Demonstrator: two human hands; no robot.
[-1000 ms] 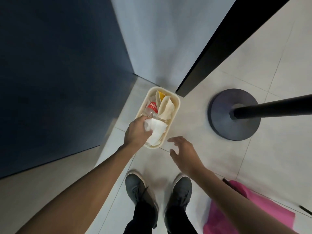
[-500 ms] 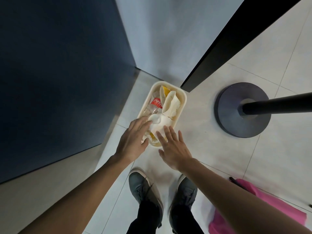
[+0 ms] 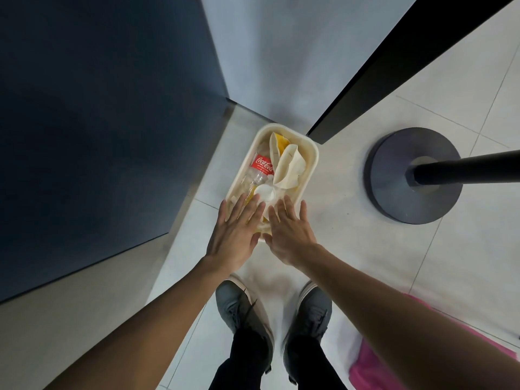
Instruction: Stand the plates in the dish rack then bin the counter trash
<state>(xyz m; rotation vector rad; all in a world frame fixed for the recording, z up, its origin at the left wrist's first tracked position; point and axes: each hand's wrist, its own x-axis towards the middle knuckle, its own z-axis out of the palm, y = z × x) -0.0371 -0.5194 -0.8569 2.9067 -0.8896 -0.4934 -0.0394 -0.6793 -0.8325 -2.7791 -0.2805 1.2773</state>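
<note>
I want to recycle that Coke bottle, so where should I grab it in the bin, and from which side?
Probably the red-labelled middle of the bottle, coming straight down from above. It lies lengthwise along the left wall of the bin, its label part exposed; folded paper crowds its right side and its near end runs under crumpled tissue.
</note>
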